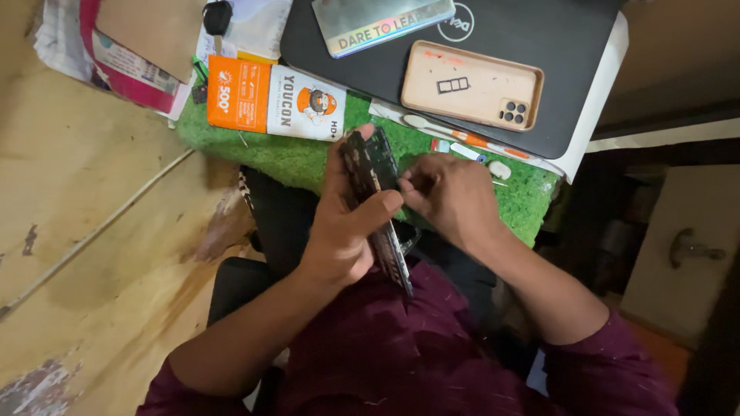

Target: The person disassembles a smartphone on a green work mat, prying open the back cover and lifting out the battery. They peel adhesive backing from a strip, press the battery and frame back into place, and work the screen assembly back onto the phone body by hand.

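The floor [85, 223] fills the left of the view, bare and worn. Far from the person, a closed dark laptop [493, 69] lies over the far right part of a green mat [293, 158]; on the lid sit a tan phone case [472, 85] and a shiny card [381, 21]. An orange and white box [274, 98] lies on the mat's far left.

Nearer in, over the lap, the left hand [339, 223] is closed around an opened phone [378, 200], held on edge with its bare insides showing, thumb across one face and fingers behind. The right hand [451, 196] is curled at the phone's right edge, fingertips pinched together (whether they grip a small part or a fine tool cannot be told).

The step in hand looks like fine work on the phone's innards. The next move seems to call for a steady left grip and a small, exact touch from the right.

Room is tight: the mat's near edge is just beyond the knuckles, with a slim orange tool [462, 137] and small bits near the right hand; the left lies open.
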Action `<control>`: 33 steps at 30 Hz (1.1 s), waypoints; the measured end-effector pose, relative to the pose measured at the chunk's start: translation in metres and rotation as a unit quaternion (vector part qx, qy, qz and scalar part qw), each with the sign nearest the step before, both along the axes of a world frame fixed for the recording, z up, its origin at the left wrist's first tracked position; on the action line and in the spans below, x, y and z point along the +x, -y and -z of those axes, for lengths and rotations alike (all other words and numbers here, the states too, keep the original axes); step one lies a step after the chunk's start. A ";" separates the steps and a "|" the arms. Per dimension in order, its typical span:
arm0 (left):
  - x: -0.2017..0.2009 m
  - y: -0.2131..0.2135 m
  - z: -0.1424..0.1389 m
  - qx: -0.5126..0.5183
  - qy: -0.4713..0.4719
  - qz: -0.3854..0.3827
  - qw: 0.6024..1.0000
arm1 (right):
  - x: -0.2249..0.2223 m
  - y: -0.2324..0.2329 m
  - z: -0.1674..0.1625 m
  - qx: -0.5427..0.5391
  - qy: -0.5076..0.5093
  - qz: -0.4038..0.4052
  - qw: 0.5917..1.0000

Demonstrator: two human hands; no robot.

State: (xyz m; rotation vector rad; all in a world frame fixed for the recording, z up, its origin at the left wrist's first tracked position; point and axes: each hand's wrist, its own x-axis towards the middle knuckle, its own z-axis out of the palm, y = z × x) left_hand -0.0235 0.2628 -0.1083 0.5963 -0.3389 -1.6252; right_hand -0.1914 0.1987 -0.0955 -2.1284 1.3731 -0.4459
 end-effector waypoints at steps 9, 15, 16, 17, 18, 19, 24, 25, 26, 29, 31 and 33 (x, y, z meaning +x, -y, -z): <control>0.005 0.001 -0.001 0.004 0.012 0.012 1.000 | 0.011 0.001 -0.009 -0.021 -0.038 0.012 0.999; 0.006 0.002 -0.004 0.002 0.017 0.016 1.000 | 0.000 0.007 -0.012 0.002 -0.065 0.013 0.998; 0.006 0.002 -0.005 0.003 0.016 0.017 1.000 | -0.005 0.009 -0.014 0.001 -0.069 0.020 0.997; 0.006 0.002 -0.005 0.004 0.014 0.017 1.000 | -0.010 0.012 -0.015 -0.001 -0.074 0.027 0.997; 0.006 0.002 -0.006 0.004 0.014 0.018 1.000 | -0.015 0.013 -0.016 -0.034 -0.064 0.013 0.997; 0.006 0.002 -0.006 0.005 0.014 0.019 1.000 | -0.019 0.014 -0.016 -0.067 -0.054 -0.001 0.996; 0.005 0.003 -0.008 0.003 0.026 0.020 0.999 | -0.021 0.006 -0.008 -0.081 -0.010 -0.039 0.996; 0.005 0.003 -0.008 0.001 0.025 0.022 0.999 | -0.019 0.003 -0.005 -0.083 0.004 -0.049 0.995; 0.005 0.003 -0.008 0.000 0.024 0.022 0.999 | -0.017 0.001 -0.002 -0.084 0.017 -0.060 0.995; 0.005 0.002 -0.008 0.006 0.027 0.021 0.999 | -0.017 -0.003 0.005 -0.106 -0.004 -0.084 0.991; 0.004 0.002 -0.008 0.008 0.028 0.018 0.999 | -0.017 -0.002 0.008 -0.157 0.007 -0.127 0.979; 0.004 0.002 -0.008 0.008 0.026 0.018 0.999 | -0.018 -0.002 0.009 -0.188 0.002 -0.154 0.970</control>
